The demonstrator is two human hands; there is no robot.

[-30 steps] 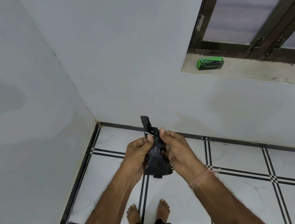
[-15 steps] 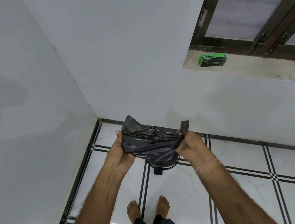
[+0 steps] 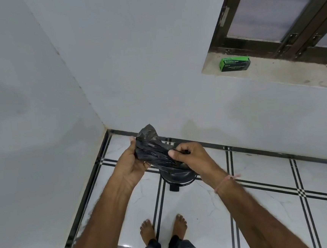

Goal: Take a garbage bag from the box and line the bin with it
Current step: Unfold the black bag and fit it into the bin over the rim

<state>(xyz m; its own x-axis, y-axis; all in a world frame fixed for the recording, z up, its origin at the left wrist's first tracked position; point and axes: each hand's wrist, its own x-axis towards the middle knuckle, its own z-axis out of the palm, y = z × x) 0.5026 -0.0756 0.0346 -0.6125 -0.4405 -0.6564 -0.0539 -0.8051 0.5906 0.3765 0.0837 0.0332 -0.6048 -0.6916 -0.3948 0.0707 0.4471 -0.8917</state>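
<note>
Bag [image 3: 153, 152], black and crumpled, is gripped at chest height by both hands: left hand [image 3: 132, 164] clutches its left end, right hand [image 3: 189, 157] pinches its right edge. Below it stands the bin [image 3: 178, 178]. Box [image 3: 234, 63] sits on the sill [image 3: 273, 72].

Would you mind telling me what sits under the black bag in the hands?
Under the garbage bag a dark round bin stands on the tiled floor, its pedal poking out. The bag and the right hand cover its far side.
</note>
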